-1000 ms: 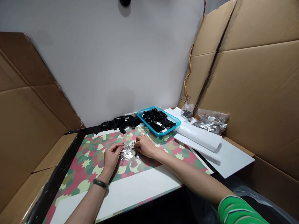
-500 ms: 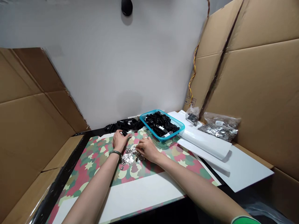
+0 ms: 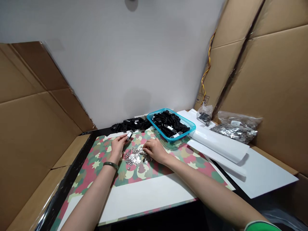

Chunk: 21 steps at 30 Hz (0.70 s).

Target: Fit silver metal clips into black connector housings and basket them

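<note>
My left hand (image 3: pixel 117 148) pinches a small black connector housing (image 3: pixel 129 136) with a silver end between its fingertips, and a dark bangle (image 3: pixel 111 165) circles that wrist. My right hand (image 3: pixel 155 151) rests fingers-down at the edge of a scattered pile of small silver metal clips (image 3: pixel 132 157) lying on a camouflage-patterned mat (image 3: pixel 103 163). A few tiny black pieces (image 3: pixel 144 158) sit beside its fingertips. Whether those fingers hold anything is hidden.
A teal plastic tray (image 3: pixel 158 129) full of black connector housings stands behind my hands, with a loose row of housings (image 3: pixel 130 125) to its left. Plastic bags (image 3: pixel 235 128) and white sheets (image 3: pixel 216 141) lie to the right. Cardboard panels (image 3: pixel 31 138) wall the sides.
My left hand has lifted the black housing and tilted it up between its fingertips, moving slightly left. My right hand stays by the clips. The whole view has shifted slightly.
</note>
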Each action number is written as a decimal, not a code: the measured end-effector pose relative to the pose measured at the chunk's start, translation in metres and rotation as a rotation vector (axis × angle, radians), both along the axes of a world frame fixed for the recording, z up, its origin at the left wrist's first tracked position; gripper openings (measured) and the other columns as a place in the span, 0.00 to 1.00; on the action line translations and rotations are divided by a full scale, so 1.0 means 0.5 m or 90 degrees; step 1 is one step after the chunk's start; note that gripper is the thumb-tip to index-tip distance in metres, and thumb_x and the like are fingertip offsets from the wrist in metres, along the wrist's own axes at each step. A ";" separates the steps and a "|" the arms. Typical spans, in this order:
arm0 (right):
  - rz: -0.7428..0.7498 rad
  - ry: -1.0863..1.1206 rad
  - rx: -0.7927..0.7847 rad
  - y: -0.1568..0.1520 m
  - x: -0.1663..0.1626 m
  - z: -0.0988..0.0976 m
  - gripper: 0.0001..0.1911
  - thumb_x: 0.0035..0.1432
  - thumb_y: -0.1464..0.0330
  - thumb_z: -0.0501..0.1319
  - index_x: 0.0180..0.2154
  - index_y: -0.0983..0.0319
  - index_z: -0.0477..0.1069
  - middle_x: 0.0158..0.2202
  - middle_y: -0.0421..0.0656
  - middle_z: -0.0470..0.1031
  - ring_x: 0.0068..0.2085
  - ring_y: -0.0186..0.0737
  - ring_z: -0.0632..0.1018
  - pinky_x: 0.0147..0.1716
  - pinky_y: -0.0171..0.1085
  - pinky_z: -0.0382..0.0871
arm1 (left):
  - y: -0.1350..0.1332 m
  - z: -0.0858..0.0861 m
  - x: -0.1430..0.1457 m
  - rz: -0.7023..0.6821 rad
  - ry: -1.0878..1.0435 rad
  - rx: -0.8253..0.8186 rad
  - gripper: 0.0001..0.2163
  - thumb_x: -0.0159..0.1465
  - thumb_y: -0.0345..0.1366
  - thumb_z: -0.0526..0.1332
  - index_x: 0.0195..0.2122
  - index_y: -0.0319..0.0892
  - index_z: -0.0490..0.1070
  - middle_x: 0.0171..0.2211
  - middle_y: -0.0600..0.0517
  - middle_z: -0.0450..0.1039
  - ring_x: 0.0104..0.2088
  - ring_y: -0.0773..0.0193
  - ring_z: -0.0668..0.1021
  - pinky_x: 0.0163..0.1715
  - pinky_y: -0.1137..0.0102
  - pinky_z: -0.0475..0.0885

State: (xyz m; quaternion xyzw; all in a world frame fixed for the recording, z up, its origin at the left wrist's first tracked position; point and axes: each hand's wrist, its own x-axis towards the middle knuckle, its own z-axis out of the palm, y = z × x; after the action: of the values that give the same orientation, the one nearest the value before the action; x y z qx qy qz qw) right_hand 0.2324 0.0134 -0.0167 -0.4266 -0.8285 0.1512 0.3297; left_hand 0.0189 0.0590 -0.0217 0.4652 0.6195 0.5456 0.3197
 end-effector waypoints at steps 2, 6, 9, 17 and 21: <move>0.010 0.078 -0.039 0.001 -0.001 0.000 0.06 0.60 0.74 0.62 0.30 0.63 0.76 0.33 0.44 0.79 0.36 0.39 0.75 0.39 0.37 0.61 | -0.027 0.011 -0.005 -0.031 -0.071 0.002 0.13 0.52 0.37 0.67 0.37 0.37 0.80 0.38 0.43 0.81 0.36 0.56 0.82 0.38 0.63 0.79; 0.036 0.225 -0.130 0.003 0.000 0.003 0.10 0.62 0.67 0.60 0.29 0.63 0.74 0.28 0.41 0.76 0.30 0.37 0.73 0.33 0.35 0.62 | -0.073 0.029 -0.005 -0.054 -0.273 -0.031 0.09 0.47 0.33 0.71 0.30 0.35 0.80 0.33 0.44 0.81 0.30 0.61 0.81 0.33 0.67 0.79; 0.072 0.322 -0.207 0.007 0.001 0.003 0.12 0.59 0.61 0.61 0.29 0.63 0.73 0.27 0.41 0.74 0.29 0.37 0.72 0.32 0.35 0.63 | -0.093 0.028 0.003 -0.066 -0.317 -0.052 0.09 0.46 0.31 0.73 0.29 0.35 0.81 0.34 0.44 0.81 0.28 0.63 0.80 0.32 0.68 0.79; 0.118 0.483 -0.358 0.013 -0.007 -0.014 0.17 0.50 0.55 0.67 0.28 0.64 0.73 0.27 0.42 0.74 0.29 0.36 0.72 0.31 0.36 0.64 | -0.113 0.009 0.030 -0.124 -0.296 -0.061 0.15 0.44 0.38 0.74 0.32 0.38 0.83 0.34 0.45 0.83 0.29 0.62 0.80 0.31 0.68 0.77; 0.125 0.498 -0.388 0.008 -0.008 -0.012 0.18 0.50 0.54 0.69 0.28 0.64 0.73 0.27 0.42 0.74 0.28 0.34 0.71 0.30 0.35 0.63 | -0.120 0.021 0.034 -0.128 -0.285 -0.055 0.14 0.43 0.38 0.73 0.31 0.38 0.83 0.34 0.44 0.83 0.32 0.60 0.80 0.34 0.67 0.77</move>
State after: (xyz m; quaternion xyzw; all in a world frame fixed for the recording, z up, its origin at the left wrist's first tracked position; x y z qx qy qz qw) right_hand 0.2285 0.0176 -0.0227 -0.3349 -0.5976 0.5650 0.4599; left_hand 0.0360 -0.0009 -0.0110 0.3779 0.5063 0.5735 0.5215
